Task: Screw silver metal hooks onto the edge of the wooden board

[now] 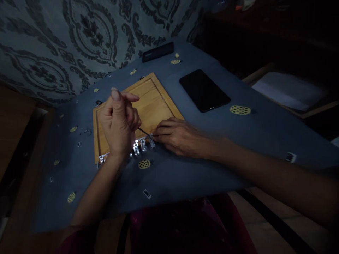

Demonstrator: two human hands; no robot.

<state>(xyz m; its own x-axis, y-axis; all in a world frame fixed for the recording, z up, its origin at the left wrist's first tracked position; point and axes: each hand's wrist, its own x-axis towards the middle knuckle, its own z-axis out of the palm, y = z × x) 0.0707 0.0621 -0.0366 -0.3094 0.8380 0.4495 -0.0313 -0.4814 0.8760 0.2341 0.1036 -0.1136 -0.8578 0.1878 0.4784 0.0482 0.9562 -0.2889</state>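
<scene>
Here's the left hand [119, 120], curled snugly round a thin rod [143, 132], thumb up, over the board's [156, 102] eight o'clock side. The rod slants towards four, down to the hooks [143, 145] lining the board's six o'clock edge. The right hand [180, 137] sits at four, fingers together and lightly bent beside the rod's tip; in this gloom I can't tell whether they grip or merely steady. Good form, I'd say: brace that end firmly, keep the tip seated, work the wrist in small, even moves. Now the edges! The worktop's [198, 176] rim runs along six, the phone [204, 91] crowds two, the wall [90, 35] closes off eleven. Roomiest for an elbow: four to five.
</scene>
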